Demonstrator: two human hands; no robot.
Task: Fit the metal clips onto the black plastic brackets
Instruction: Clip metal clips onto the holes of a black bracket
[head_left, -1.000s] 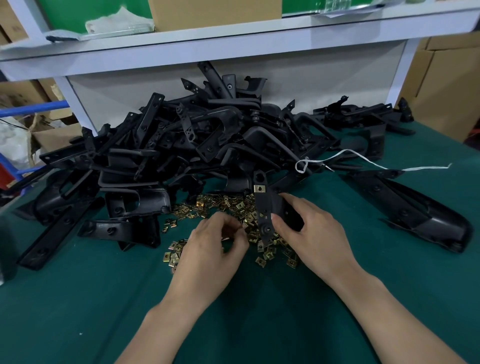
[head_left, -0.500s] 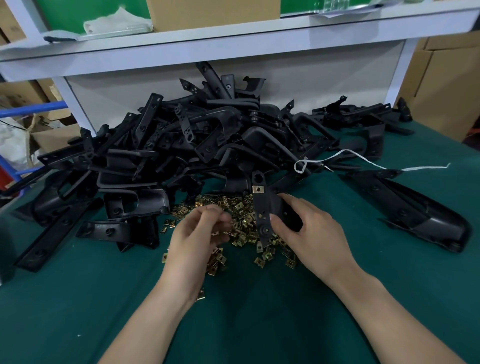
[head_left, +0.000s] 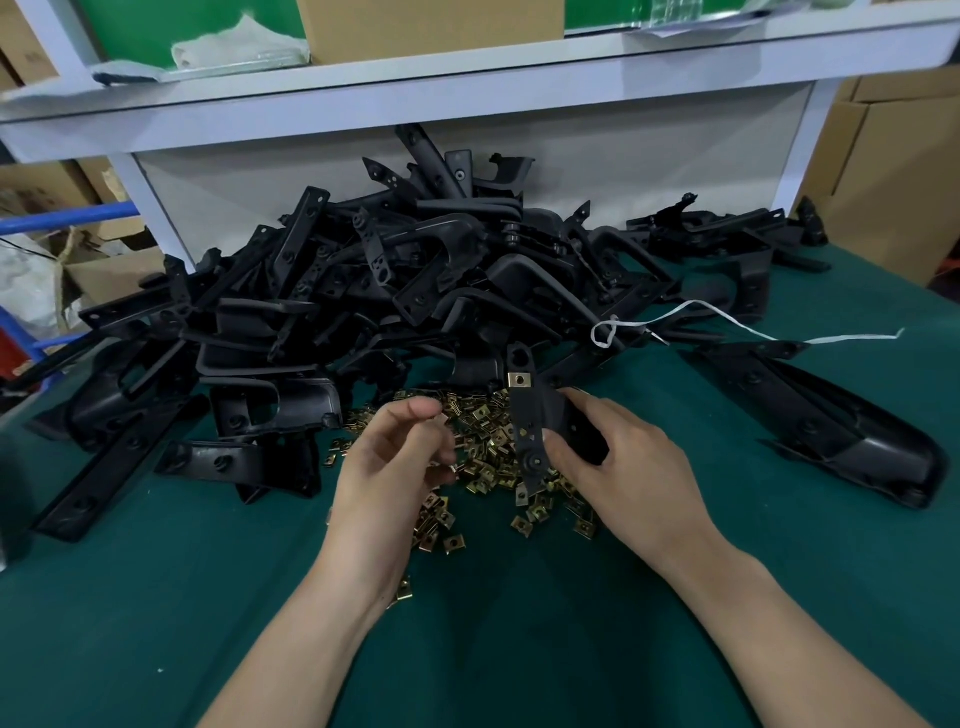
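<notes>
1. Green cloth (head_left: 519, 649) covers the table across the whole lower half of the frame. Both your forearms reach in over it from the bottom edge.
2. A white shelf (head_left: 467, 70) runs along the top of the frame, with a cardboard box (head_left: 431, 26) standing on it at top centre.
3. The pile of black plastic brackets (head_left: 415, 291) fills the middle band of the frame from the left edge to the upper right. It is tangled and stacked against the pale panel under the shelf.
4. One long black part (head_left: 831, 421) lies apart from the pile at the right of the frame, flat on the cloth.
5. Your right hand (head_left: 634, 467), just right of centre, grips a black bracket (head_left: 527, 415). The thumb is on its near face and the fingers are curled behind, holding it upright above the clips.
6. Your left hand (head_left: 384, 467), just left of centre, is raised with its fingers curled towards the thumb. The fingertips are blurred, so there is no telling whether they pinch a clip.
7. The heap of brass-coloured metal clips (head_left: 483, 447) lies on the cloth at centre, between and beneath your two hands, just in front of the pile.
8. A white string (head_left: 727, 322) loops over the pile's right side and trails towards the right edge.
9. One metal clip (head_left: 519, 380) sits fitted on the held bracket near its upper end, just below the top hole.
</notes>
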